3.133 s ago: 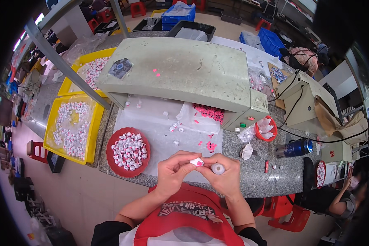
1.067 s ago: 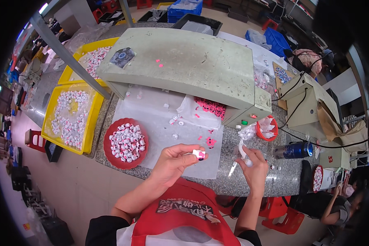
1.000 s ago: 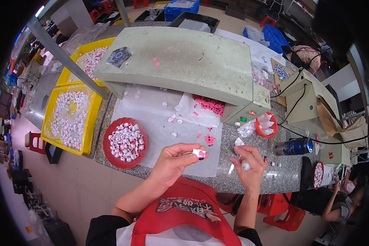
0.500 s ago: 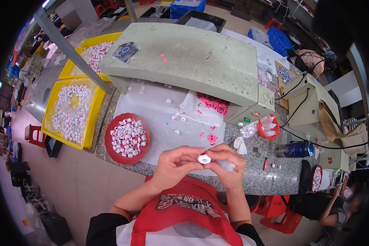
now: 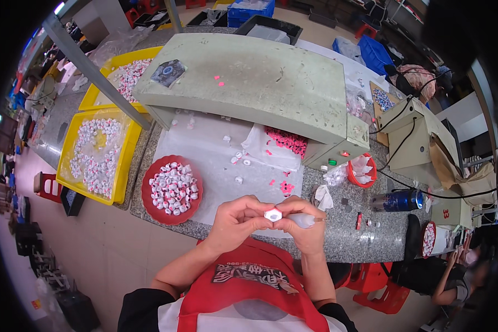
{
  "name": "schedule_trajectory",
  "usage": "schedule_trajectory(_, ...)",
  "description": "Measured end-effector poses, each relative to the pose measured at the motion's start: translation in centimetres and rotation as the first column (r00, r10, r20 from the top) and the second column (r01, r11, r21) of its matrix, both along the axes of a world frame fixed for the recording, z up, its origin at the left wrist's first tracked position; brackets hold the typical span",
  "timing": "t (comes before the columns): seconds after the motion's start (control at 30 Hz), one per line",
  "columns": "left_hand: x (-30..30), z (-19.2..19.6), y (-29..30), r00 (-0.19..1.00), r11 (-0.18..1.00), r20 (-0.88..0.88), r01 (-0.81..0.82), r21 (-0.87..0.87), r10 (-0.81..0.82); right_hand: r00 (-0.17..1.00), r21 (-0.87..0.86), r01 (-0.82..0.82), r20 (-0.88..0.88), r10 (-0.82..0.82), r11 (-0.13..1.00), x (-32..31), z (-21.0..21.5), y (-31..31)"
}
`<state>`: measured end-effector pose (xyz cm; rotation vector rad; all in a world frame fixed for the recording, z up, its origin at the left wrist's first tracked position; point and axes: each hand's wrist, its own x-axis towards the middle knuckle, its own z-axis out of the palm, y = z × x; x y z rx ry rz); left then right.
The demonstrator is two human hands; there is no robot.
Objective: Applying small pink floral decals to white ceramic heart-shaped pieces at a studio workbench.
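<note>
- White piece (image 5: 273, 215) sits between both hands' fingertips, in front of the sheet (image 5: 199, 155).
- Left hand (image 5: 233, 222): thumb and fingers pinched on piece.
- Right hand (image 5: 305, 227): thumb and forefinger on piece too; clear bottle (image 5: 303, 221) tucked in same hand, tip pointing right.
- Risk: piece is small, pinch could slip; may drop to sheet or lap.
- Risk: squeezing while gripping bottle might leak it; splitting the right grip may cause a fumble.
- Hands overlap bench (image 5: 343, 238) near edge; height above it can't be told.
- Bowl (image 5: 166, 218) by left wrist, full; a sideways swing could knock it.
- Hood (image 5: 243, 66) lip limits reach forward; pink bits (image 5: 286, 188) just ahead.
- Right: tissue (image 5: 323, 197) near; more room before flask (image 5: 397, 201).
</note>
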<state>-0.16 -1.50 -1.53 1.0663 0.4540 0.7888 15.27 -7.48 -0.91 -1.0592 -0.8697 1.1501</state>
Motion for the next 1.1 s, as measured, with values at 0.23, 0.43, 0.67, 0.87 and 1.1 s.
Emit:
schedule_trajectory(0.23, -0.4, -0.2, 0.1, 0.998, 0.998, -0.029, -0.054, -0.012, 0.054, 0.997, 0.078, -0.034, -0.061, 0.039, 0.996, -0.4, -1.0, 0.5)
schedule_trajectory(0.43, -0.5, -1.1, -0.4, 0.992, 0.993, -0.042, -0.118, -0.020, 0.117, 0.995, -0.004, -0.074, -0.074, 0.073, 0.997, -0.6, -1.8, 0.7)
schedule_trajectory(0.67, -3.3, -8.8, -0.3, 0.887, 0.950, -0.398, -0.296, -0.097, 0.235, 0.989, -0.471, -0.125, 0.012, 0.148, 0.873, -3.2, -10.7, 1.8)
schedule_trajectory(0.87, -12.1, -16.2, 6.2, 0.023, 0.723, -0.733, -0.186, 0.665, 0.680, 0.995, -0.499, 0.027, 0.094, 0.023, 0.866, -3.9, -12.8, 3.5)
schedule_trajectory(1.1, -0.7, -21.9, 7.8, 0.395, 0.640, -0.625, 0.111, 0.760, 0.673, 0.989, -0.483, 0.139, 0.118, -0.094, 0.865, -0.7, -16.3, 1.3)
